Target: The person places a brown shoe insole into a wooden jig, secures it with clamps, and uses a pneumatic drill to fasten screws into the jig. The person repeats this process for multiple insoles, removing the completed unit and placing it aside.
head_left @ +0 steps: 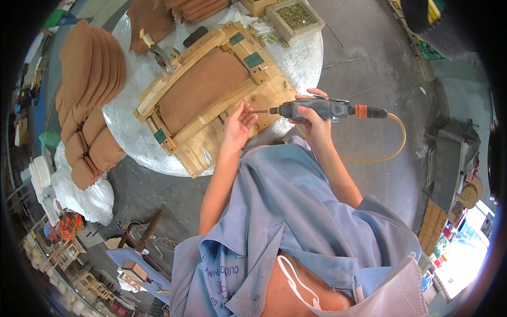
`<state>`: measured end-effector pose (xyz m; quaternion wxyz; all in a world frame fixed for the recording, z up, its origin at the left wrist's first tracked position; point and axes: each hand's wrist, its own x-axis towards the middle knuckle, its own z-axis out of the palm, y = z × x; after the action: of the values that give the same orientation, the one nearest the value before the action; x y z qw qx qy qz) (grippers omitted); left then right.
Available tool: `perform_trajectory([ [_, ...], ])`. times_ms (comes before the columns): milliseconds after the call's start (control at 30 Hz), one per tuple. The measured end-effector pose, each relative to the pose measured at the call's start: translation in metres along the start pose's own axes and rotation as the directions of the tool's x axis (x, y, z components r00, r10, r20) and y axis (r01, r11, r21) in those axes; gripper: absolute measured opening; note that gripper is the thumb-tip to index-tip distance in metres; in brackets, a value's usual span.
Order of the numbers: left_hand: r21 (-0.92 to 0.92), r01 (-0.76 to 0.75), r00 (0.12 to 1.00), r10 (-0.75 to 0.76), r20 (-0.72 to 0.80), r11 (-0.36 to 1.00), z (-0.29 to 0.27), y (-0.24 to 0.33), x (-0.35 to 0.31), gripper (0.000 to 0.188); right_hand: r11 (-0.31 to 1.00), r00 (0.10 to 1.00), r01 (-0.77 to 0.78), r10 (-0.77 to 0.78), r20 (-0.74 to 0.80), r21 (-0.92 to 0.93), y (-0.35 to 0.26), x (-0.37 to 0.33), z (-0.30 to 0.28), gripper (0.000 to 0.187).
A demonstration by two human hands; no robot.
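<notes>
My right hand is wrapped round a grey air screwdriver, held level with its long bit pointing left. My left hand is by the bit's tip, thumb and forefinger close together and the other fingers loosely curled. Whatever is between those fingertips is too small to make out. Beyond both hands, a wooden jig lies tilted across a round table wrapped in shiny film. A brown padded panel sits inside the jig's frame. A metal toggle clamp stands at its far left corner.
A wooden box of small brass-coloured screws stands at the table's far right, with loose ones beside it. Brown cushions are stacked at the left; more brown pieces lie at the back. A yellowish air hose loops down from the screwdriver.
</notes>
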<state>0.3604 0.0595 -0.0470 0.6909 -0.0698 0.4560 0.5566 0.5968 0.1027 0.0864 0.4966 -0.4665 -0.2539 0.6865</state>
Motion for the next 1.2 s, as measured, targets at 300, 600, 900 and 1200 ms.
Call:
perform_trajectory([
  [300,0.134,-0.090,0.994,0.080,0.081,0.987,0.009,0.000,-0.024,0.023,0.999,1.000,0.017,-0.016,-0.013,0.043,-0.004,-0.002,0.001,0.062],
  [600,-0.136,-0.029,0.999,0.025,-0.031,0.990,-0.002,0.002,-0.020,0.017,0.998,1.000,0.028,-0.029,0.010,0.061,-0.003,-0.001,0.001,0.062],
  [900,-0.240,0.021,0.998,-0.008,0.055,0.971,0.008,-0.004,-0.016,0.022,0.998,0.999,0.053,-0.053,-0.001,0.036,0.002,0.000,0.002,0.062],
  [1200,-0.380,0.039,0.998,-0.016,0.065,0.924,0.014,-0.005,-0.011,0.019,0.994,0.998,0.065,-0.062,-0.027,0.083,0.007,0.002,0.003,0.063],
])
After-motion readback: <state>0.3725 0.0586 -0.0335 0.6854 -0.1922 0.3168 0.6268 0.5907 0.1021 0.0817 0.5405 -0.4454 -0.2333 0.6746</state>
